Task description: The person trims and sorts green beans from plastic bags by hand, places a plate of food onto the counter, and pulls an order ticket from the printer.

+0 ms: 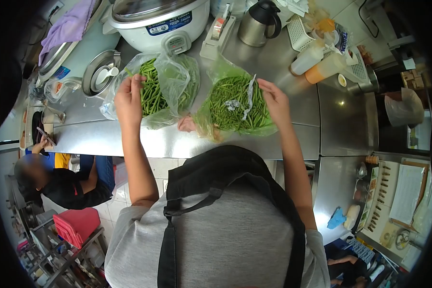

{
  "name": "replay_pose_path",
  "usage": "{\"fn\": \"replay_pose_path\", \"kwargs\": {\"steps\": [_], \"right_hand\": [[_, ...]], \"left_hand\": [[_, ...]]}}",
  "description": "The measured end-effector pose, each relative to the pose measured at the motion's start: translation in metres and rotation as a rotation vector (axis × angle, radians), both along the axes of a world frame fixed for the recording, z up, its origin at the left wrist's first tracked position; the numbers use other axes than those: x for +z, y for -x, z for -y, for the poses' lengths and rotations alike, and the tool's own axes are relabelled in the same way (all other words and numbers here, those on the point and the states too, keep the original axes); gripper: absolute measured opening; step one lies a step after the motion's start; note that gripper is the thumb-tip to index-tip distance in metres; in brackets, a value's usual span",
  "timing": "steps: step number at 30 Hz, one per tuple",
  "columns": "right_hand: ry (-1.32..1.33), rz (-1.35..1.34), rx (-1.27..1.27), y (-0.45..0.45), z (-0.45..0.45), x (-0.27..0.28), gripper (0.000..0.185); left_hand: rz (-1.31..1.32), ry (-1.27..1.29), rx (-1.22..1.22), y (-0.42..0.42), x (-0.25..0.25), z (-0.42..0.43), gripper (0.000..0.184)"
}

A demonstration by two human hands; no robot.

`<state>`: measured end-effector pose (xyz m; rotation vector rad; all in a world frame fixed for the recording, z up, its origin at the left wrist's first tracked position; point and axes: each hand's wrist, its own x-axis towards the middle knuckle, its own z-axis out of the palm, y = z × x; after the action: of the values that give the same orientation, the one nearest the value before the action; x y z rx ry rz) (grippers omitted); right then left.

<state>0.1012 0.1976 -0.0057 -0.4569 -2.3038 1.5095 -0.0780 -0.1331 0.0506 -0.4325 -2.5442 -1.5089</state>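
Observation:
On the left, green beans (152, 91) fill an open clear plastic bag (180, 79). My left hand (128, 100) is at this bag's left side, its fingers pinched together, with the green tip of a bean showing just above them. A second, greenish plastic bag (222, 72) lies open to the right, full of thinner green bean pieces (230, 108). Crumpled silvery strips (233, 104) rest on top of those pieces. At the right bag's edge is my right hand (276, 100), fingers stretched out and slightly bent; its thumb is mostly hidden.
Behind the bags stand a rice cooker (158, 24), a tape dispenser (218, 36) and a steel thermos jug (259, 24). Metal bowls (98, 72) sit left; sauce bottles (324, 69) and a white basket (300, 33) are right. A seated person (77, 187) holds a phone at lower left.

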Motion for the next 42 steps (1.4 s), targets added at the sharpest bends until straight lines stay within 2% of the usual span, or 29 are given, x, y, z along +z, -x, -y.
{"fn": "replay_pose_path", "kwargs": {"steps": [1, 3, 6, 7, 10, 12, 14, 16, 18, 20, 22, 25, 28, 32, 35, 37, 42], "right_hand": [[0.153, 0.055, -0.073, -0.002, -0.006, -0.003, 0.03], [0.024, 0.181, -0.137, -0.014, -0.018, -0.017, 0.024], [-0.298, 0.304, -0.09, -0.038, -0.023, -0.035, 0.02], [-0.425, 0.332, -0.048, -0.045, -0.022, -0.04, 0.02], [-0.573, 0.333, -0.069, -0.058, -0.014, -0.05, 0.02], [-0.505, 0.254, -0.124, -0.06, -0.013, -0.056, 0.02], [-0.463, 0.211, -0.147, -0.058, -0.01, -0.051, 0.02], [-0.447, 0.206, -0.143, -0.05, -0.002, -0.025, 0.021], [-0.324, 0.191, -0.111, -0.036, 0.006, -0.009, 0.022], [-0.289, 0.153, -0.108, -0.026, 0.012, -0.007, 0.022], [-0.341, 0.088, -0.132, -0.019, 0.016, -0.007, 0.021], [-0.198, 0.172, -0.038, -0.027, 0.01, -0.023, 0.025], [-0.171, 0.285, 0.01, -0.055, 0.011, -0.032, 0.025], [-0.158, 0.297, 0.043, -0.086, 0.01, -0.062, 0.026], [-0.159, 0.317, 0.017, -0.088, 0.017, -0.056, 0.027], [-0.154, 0.363, -0.007, -0.078, 0.031, -0.031, 0.028], [-0.181, 0.326, 0.052, -0.06, 0.036, -0.019, 0.023]], "left_hand": [[-0.013, 0.072, 0.024, 0.006, -0.005, 0.009, 0.03], [-0.016, 0.3, 0.039, 0.012, -0.006, 0.021, 0.03], [-0.288, 0.429, 0.066, 0.015, -0.029, 0.024, 0.034], [-0.312, 0.434, 0.101, 0.014, -0.03, 0.023, 0.036], [-0.39, 0.402, 0.151, 0.004, -0.024, 0.007, 0.042], [-0.443, 0.32, 0.112, -0.005, -0.014, -0.008, 0.043], [-0.474, 0.244, 0.022, -0.02, -0.008, -0.03, 0.035], [-0.464, 0.192, -0.121, -0.034, -0.013, -0.05, 0.029], [-0.258, 0.088, -0.417, -0.058, -0.027, -0.078, 0.017], [-0.144, 0.156, -0.649, -0.092, -0.036, -0.107, 0.014], [-0.218, 0.192, -0.841, -0.111, -0.069, -0.133, 0.017], [-0.472, 0.246, -0.879, -0.115, -0.107, -0.162, 0.018], [-0.491, 0.31, -0.873, -0.108, -0.111, -0.168, 0.017], [-0.457, 0.342, -0.872, -0.098, -0.106, -0.163, 0.015], [-0.436, 0.329, -0.865, -0.096, -0.097, -0.162, 0.015], [-0.418, 0.313, -0.86, -0.097, -0.09, -0.161, 0.015], [-0.466, 0.279, -0.854, -0.096, -0.077, -0.163, 0.015]]}}
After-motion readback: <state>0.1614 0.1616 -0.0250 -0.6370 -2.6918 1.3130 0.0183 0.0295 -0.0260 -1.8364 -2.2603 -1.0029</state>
